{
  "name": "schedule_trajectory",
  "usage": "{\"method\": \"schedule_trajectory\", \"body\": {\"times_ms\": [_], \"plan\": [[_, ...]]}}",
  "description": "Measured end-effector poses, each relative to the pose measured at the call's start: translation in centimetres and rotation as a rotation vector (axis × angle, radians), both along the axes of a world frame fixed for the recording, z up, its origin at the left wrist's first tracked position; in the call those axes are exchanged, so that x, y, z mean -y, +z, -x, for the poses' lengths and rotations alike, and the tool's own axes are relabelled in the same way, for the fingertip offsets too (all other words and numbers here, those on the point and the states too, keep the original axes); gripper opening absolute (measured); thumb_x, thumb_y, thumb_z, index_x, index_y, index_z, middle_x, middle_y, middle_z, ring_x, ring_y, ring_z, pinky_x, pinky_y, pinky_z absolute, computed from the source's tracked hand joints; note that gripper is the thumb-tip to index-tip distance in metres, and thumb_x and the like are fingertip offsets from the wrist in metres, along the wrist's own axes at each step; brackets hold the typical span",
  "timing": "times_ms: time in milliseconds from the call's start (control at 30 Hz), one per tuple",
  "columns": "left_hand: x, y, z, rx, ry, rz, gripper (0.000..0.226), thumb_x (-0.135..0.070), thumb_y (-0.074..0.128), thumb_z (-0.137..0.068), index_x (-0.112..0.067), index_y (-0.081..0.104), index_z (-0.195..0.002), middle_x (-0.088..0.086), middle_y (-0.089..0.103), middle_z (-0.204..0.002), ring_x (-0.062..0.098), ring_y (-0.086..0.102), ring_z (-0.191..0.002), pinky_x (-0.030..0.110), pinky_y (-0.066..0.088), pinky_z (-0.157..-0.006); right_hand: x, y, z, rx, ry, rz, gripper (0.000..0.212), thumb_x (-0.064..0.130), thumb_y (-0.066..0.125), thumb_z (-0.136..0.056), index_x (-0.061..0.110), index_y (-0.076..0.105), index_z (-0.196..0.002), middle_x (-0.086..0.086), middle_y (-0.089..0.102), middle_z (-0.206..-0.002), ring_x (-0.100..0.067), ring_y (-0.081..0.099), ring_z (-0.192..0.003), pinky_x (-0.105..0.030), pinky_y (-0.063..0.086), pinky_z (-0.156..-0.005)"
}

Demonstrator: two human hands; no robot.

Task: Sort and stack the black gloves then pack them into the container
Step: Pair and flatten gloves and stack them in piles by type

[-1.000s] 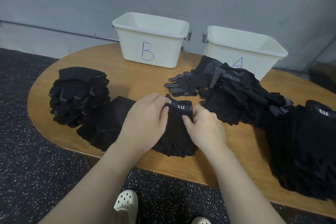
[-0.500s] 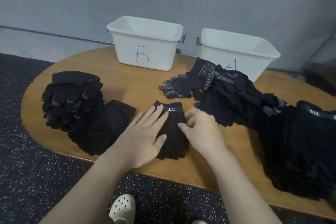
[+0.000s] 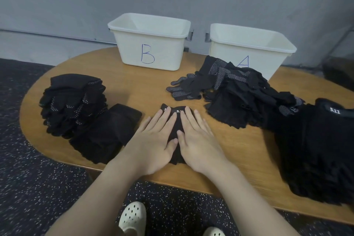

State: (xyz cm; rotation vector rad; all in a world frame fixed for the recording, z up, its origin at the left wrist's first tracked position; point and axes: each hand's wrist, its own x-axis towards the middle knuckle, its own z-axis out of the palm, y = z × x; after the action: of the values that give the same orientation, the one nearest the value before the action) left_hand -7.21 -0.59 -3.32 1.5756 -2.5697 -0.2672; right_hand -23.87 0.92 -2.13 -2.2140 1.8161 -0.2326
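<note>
Head camera, looking down: a person's left hand (image 3: pixel 153 140) and right hand (image 3: pixel 199 140) lie flat, fingers straight, side by side on a small pile of labelled black gloves (image 3: pixel 177 134) at the near edge of the wooden table (image 3: pixel 134 90), pressing it down, presumably to square and flatten it before it joins a stack. Nothing is gripped; the thumbs nearly touch over the fabric. Left of this pile sit a flat stack of plain gloves (image 3: pixel 107 132) and, beyond it, a taller stack of dotted gloves (image 3: pixel 72 101). To its right spreads an unsorted heap (image 3: pixel 239 97), with a large stack of labelled gloves (image 3: pixel 316 149) further right (probably the pressed pile's destination). Behind the pile stand bin B (image 3: pixel 151 44) and bin A (image 3: pixel 249 48), both showing no gloves inside. Bare wood runs from the pile back to bin B, leaving an open lane; the near table edge lies just under the wrists, so a pull toward the body risks dragging gloves off.
</note>
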Motion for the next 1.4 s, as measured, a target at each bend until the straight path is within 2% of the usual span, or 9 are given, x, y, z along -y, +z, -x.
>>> {"method": "schedule_trajectory", "body": {"times_ms": [167, 400, 533, 633, 700, 967, 1200, 1333, 1400], "plan": [[0.1, 0.1, -0.1, -0.017, 0.014, -0.035, 0.087, -0.062, -0.011, -0.082, -0.027, -0.019, -0.161, -0.008, -0.027, -0.167, 0.008, -0.026, -0.153, 0.027, -0.017, -0.122, 0.2, -0.2, 0.0, -0.063, -0.010, -0.060, 0.061, 0.044, 0.010, -0.111, 0.027, -0.017, -0.162, 0.011, -0.026, -0.167, -0.013, -0.025, -0.155, -0.038, -0.012, -0.128], [0.1, 0.6, -0.2, -0.155, 0.046, -0.072, 0.072, -0.047, 0.032, -0.108, -0.029, -0.010, -0.163, -0.009, -0.017, -0.169, 0.006, -0.014, -0.155, 0.025, -0.009, -0.124, 0.0, 0.2, 0.0, -0.006, -0.017, -0.056, 0.061, 0.045, 0.016, -0.111, 0.028, -0.010, -0.164, 0.011, -0.018, -0.170, -0.012, -0.017, -0.157, -0.038, -0.009, -0.129], [0.1, 1.1, -0.8, -0.629, 0.150, -0.097, 0.063, -0.039, 0.048, -0.105, -0.032, 0.022, -0.162, -0.012, 0.026, -0.167, 0.003, 0.016, -0.154, 0.041, 0.013, -0.130, 0.1, 1.7, 0.1, 0.132, -0.103, -0.005, 0.057, 0.049, 0.033, -0.109, 0.026, 0.033, -0.161, 0.011, 0.020, -0.170, -0.015, 0.021, -0.156, -0.035, 0.016, -0.125], [0.0, 1.9, -0.6, -0.762, 0.244, 0.006, 0.044, -0.034, 0.048, -0.107, -0.024, 0.052, -0.150, -0.016, 0.058, -0.141, 0.004, 0.050, -0.134, 0.040, 0.039, -0.119, 0.6, 2.6, 0.2, 0.315, -0.251, 0.135, 0.037, 0.047, 0.044, -0.105, 0.026, 0.069, -0.124, 0.009, 0.063, -0.131, -0.018, 0.060, -0.121, -0.036, 0.048, -0.098], [0.2, 2.3, 0.0, -0.755, 0.309, 0.071, 0.038, -0.031, 0.049, -0.107, -0.021, 0.061, -0.141, -0.011, 0.066, -0.131, 0.005, 0.059, -0.123, 0.038, 0.048, -0.110, 0.9, 3.0, 0.4, 0.360, -0.323, 0.176, 0.031, 0.045, 0.049, -0.103, 0.024, 0.069, -0.115, 0.009, 0.063, -0.114, -0.018, 0.062, -0.107, -0.034, 0.049, -0.086], [1.5, 2.1, 1.2, -0.734, 0.422, 0.257, 0.022, -0.033, 0.064, -0.099, -0.019, 0.076, -0.110, -0.011, 0.075, -0.090, 0.006, 0.070, -0.083, 0.040, 0.061, -0.083, 3.0, 2.7, 1.0, 0.166, -0.408, -0.010, 0.049, 0.058, 0.048, -0.100, 0.014, 0.061, -0.117, -0.003, 0.050, -0.116, -0.028, 0.052, -0.117, -0.036, 0.040, -0.080], [2.6, 1.1, 1.7, -0.523, 0.410, 0.276, 0.022, -0.031, 0.066, -0.099, -0.018, 0.073, -0.115, -0.002, 0.076, -0.100, 0.022, 0.070, -0.095, 0.049, 0.052, -0.093, 4.0, 2.8, 0.8, 0.175, -0.445, -0.071, 0.052, 0.063, 0.054, -0.097, 0.012, 0.064, -0.098, -0.004, 0.045, -0.109, -0.030, 0.048, -0.119, -0.036, 0.039, -0.079], [3.1, 0.7, 2.1, -0.395, 0.405, 0.224, 0.021, -0.031, 0.056, -0.102, -0.018, 0.069, -0.114, -0.002, 0.069, -0.098, 0.024, 0.062, -0.096, 0.042, 0.043, -0.090, 4.6, 2.7, 0.5, 0.269, -0.459, -0.078, 0.048, 0.056, 0.067, -0.092, 0.015, 0.050, -0.074, -0.006, 0.054, -0.100, -0.031, 0.056, -0.105, -0.037, 0.045, -0.077], [3.3, 0.6, 2.1, -0.371, 0.410, 0.208, 0.022, -0.031, 0.055, -0.102, -0.018, 0.068, -0.114, -0.001, 0.068, -0.099, 0.025, 0.061, -0.097, 0.042, 0.042, -0.089, 4.7, 2.5, 0.3, 0.327, -0.467, -0.067, 0.044, 0.052, 0.070, -0.092, 0.014, 0.052, -0.078, -0.005, 0.062, -0.094, -0.030, 0.062, -0.093, -0.040, 0.051, -0.073]]}}
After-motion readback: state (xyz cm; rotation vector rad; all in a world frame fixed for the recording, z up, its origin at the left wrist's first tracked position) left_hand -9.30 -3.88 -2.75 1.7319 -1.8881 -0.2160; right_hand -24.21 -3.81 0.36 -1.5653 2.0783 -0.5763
